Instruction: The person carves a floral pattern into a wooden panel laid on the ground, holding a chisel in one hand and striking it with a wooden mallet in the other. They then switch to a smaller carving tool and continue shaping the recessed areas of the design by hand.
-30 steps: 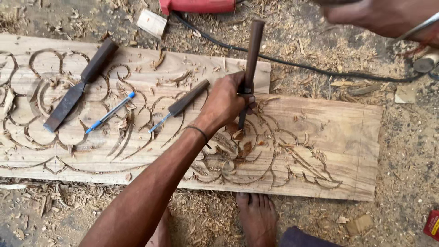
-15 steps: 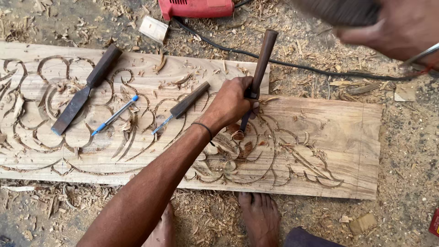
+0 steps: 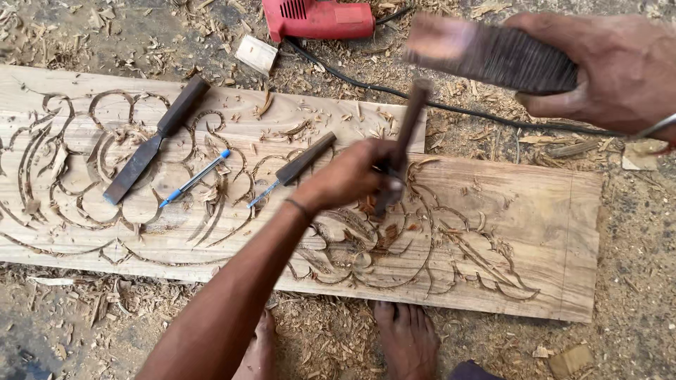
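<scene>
While the left hand (image 3: 352, 179) steadies a dark-handled chisel (image 3: 400, 151) upright on the carved plank (image 3: 535, 211), its fingers wrapped tight around the shaft, the blade meets the wood among the scrollwork near the plank's middle. Right hand (image 3: 612, 70): raised at the upper right, fingers closed around a blurred wooden mallet (image 3: 493, 56), well above the chisel's handle end. Step in hand, as judged: chopping out the floral relief, between blows. Next move calls for a square strike on the handle top with the blade kept on its cut line; a glancing hit could mar the pattern or catch the holding fingers.

Also on the plank: a broad flat chisel (image 3: 151, 144) at left, a blue pen (image 3: 195, 179) just beside it, a slimmer chisel (image 3: 296, 165) near the left wrist. Beyond the plank: a red power tool (image 3: 320, 17) with black cable (image 3: 451, 109), a small pale block (image 3: 255, 53). Bare feet (image 3: 405, 338) rest on the shaving-strewn ground (image 3: 84, 324) below the plank.
</scene>
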